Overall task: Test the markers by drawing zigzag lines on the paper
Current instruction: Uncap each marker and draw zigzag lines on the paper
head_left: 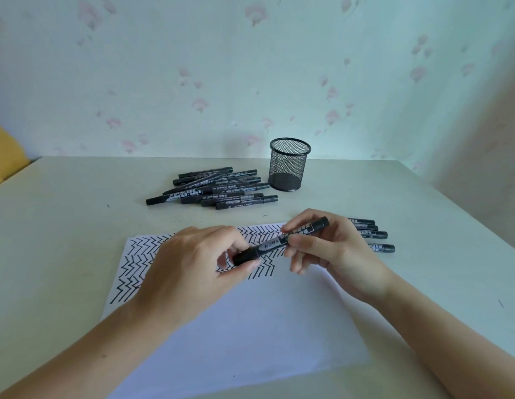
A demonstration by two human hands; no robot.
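Note:
A black marker (279, 241) is held level above the white paper (236, 326). My left hand (192, 269) pinches its capped left end between thumb and fingers. My right hand (328, 251) grips the barrel near its right end. Black zigzag lines (138, 260) cover the paper's far strip and left side; part of them is hidden behind my hands.
A pile of several black markers (216, 187) lies at the middle back of the table. A black mesh pen cup (289, 165) stands right of it. Several more markers (374, 234) lie just right of the paper, behind my right hand. The table edge (463, 214) runs along the right.

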